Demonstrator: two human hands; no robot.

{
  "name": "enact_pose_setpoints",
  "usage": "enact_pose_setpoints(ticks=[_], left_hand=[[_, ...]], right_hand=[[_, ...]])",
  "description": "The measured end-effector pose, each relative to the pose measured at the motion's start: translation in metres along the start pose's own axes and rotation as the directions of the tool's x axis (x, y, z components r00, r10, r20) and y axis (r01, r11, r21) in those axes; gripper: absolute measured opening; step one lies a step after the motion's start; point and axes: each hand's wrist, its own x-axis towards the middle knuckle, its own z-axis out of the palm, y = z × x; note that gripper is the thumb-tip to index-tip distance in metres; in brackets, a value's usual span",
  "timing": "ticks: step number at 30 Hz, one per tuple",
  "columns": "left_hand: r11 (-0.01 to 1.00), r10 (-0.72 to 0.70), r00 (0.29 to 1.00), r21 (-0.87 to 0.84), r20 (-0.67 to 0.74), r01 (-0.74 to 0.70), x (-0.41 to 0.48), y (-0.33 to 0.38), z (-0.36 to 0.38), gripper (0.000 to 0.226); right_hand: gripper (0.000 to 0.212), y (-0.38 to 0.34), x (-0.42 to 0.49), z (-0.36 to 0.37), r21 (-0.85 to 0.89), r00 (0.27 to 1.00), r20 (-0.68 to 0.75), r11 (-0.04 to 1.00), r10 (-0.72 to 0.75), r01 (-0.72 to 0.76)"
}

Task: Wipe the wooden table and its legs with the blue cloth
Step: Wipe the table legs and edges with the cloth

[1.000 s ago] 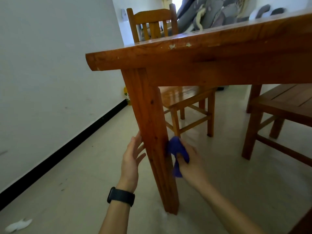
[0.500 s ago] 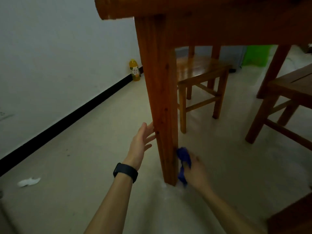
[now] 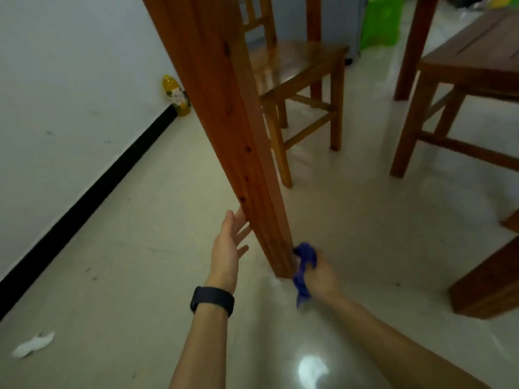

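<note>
A thick wooden table leg (image 3: 230, 122) runs from the top of the view down to the pale floor. My right hand (image 3: 320, 272) grips the bunched blue cloth (image 3: 304, 265) and presses it against the leg's right side, just above the foot. My left hand (image 3: 229, 247), with a black band on the wrist, has straight fingers whose tips touch the leg's left side a little higher up. The tabletop is out of view.
A wooden chair (image 3: 297, 80) stands just behind the leg. More wooden furniture (image 3: 463, 80) is at the right, with a block (image 3: 488, 282) near the right edge. A yellow bottle (image 3: 175, 94) stands by the wall's black skirting. A white scrap (image 3: 33, 343) lies on the floor at the left.
My right hand has slid the cloth down the leg from about mid-height to its foot. The left hand stayed against the leg. The view has dropped below the tabletop.
</note>
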Motion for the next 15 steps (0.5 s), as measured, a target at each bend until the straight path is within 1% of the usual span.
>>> enact_pose_setpoints(ticks=[2, 3, 4, 5, 6, 7, 8, 9, 10, 11, 12, 13, 15], left_hand=[[1.0, -0.011, 1.0, 0.006, 0.002, 0.011, 0.001, -0.004, 0.0, 0.041], [1.0, -0.008, 1.0, 0.019, 0.006, 0.008, 0.0, -0.005, 0.0, 0.039], [1.0, -0.003, 1.0, 0.031, 0.009, 0.003, -0.001, -0.004, 0.001, 0.039], [0.999, 0.004, 1.0, 0.04, 0.01, -0.004, -0.002, -0.005, 0.001, 0.04], [0.999, 0.011, 1.0, 0.044, 0.009, -0.012, -0.002, -0.006, 0.001, 0.041], [0.999, 0.016, 1.0, 0.044, 0.004, -0.017, -0.002, -0.006, 0.002, 0.042], [0.999, 0.02, 1.0, 0.045, -0.003, -0.02, -0.002, -0.007, 0.002, 0.043], [0.999, 0.021, 1.0, 0.046, -0.01, -0.02, -0.002, -0.007, 0.003, 0.045], [0.999, 0.023, 1.0, 0.046, -0.02, -0.022, -0.002, -0.008, 0.004, 0.047], [0.999, 0.026, 0.999, 0.046, -0.029, -0.025, -0.003, -0.008, 0.004, 0.047], [0.998, 0.032, 0.999, 0.045, -0.035, -0.031, -0.003, -0.008, 0.004, 0.048], [0.998, 0.038, 0.999, 0.045, -0.039, -0.036, -0.003, -0.007, 0.005, 0.048], [0.998, 0.037, 0.998, 0.05, -0.047, -0.034, -0.002, -0.007, 0.006, 0.049]], right_hand=[[0.029, -0.027, 0.007, 0.0, 0.286, 0.984, -0.165, 0.952, -0.068, 0.113], [0.026, -0.045, 0.008, 0.001, 0.338, 0.969, -0.225, 0.924, -0.101, 0.175], [0.025, -0.059, 0.007, 0.004, 0.314, 0.952, -0.276, 0.924, -0.132, 0.219], [0.028, -0.066, 0.006, 0.009, 0.246, 0.94, -0.302, 0.939, -0.161, 0.24], [0.032, -0.066, 0.004, 0.014, 0.176, 0.948, -0.273, 0.961, -0.162, 0.215], [0.035, -0.057, 0.003, 0.017, 0.094, 0.974, -0.191, 0.985, -0.125, 0.145], [0.035, -0.044, 0.001, 0.018, -0.004, 0.998, -0.05, 0.999, -0.043, 0.042], [0.031, -0.027, 0.0, 0.019, -0.108, 0.988, 0.123, 0.991, 0.094, -0.081], [0.023, -0.013, -0.003, 0.016, -0.196, 0.942, 0.241, 0.963, 0.232, -0.187], [0.019, -0.003, -0.005, 0.011, -0.209, 0.907, 0.267, 0.938, 0.326, -0.276], [0.02, 0.003, -0.005, 0.008, -0.126, 0.902, 0.229, 0.93, 0.365, -0.344], [0.025, 0.007, 0.001, 0.008, 0.004, 0.926, 0.131, 0.934, 0.353, -0.357], [0.036, 0.004, 0.017, 0.006, 0.194, 0.963, -0.086, 0.952, 0.256, -0.236]])
